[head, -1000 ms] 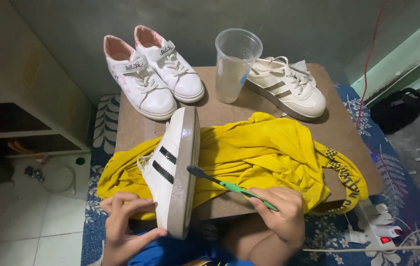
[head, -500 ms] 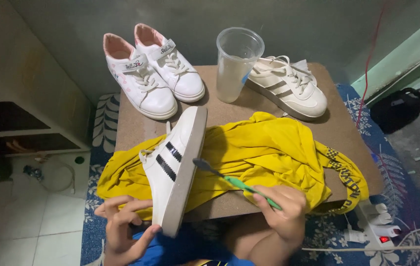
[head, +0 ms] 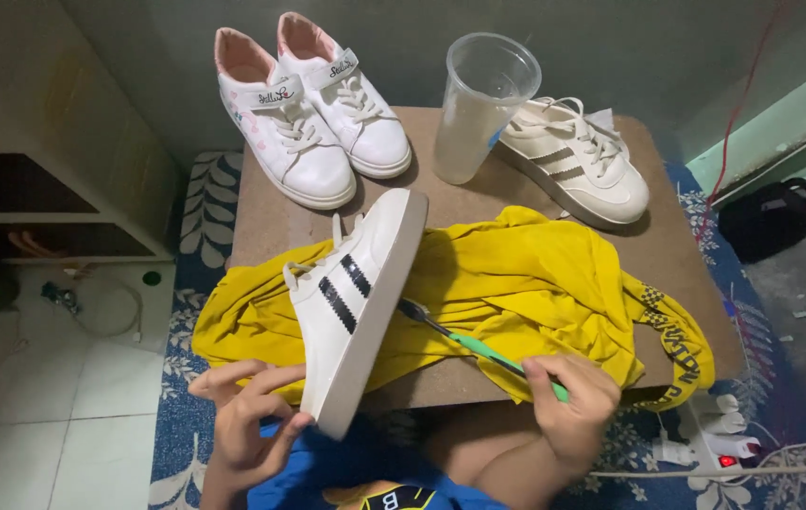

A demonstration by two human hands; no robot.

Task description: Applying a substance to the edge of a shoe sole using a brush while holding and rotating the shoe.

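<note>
At the far left stands a pale shelf unit [head: 53,179] over white floor tiles [head: 44,416], and a blue leaf-patterned mat [head: 186,246] lies under a low brown table [head: 668,255]. A yellow cloth [head: 526,283] is spread over the table's near half. At the back stand a pair of white strap shoes [head: 313,113], then a clear plastic cup [head: 479,109] (its contents cannot be made out), then a white striped sneaker [head: 578,161] upright on its sole. On the floor at the right lie a black bag [head: 771,217] and a white power strip [head: 715,439].

The left hand [head: 247,420] has its fingers clamped on the heel of a white sneaker with black stripes [head: 360,297], tipped on its side over the cloth. The right hand [head: 573,406] has its fingers closed around a green toothbrush [head: 464,340], bristles at the sole's edge.

Since half a second ago the sneaker leans slightly further right, and the brush head has drawn closer to the sole.
</note>
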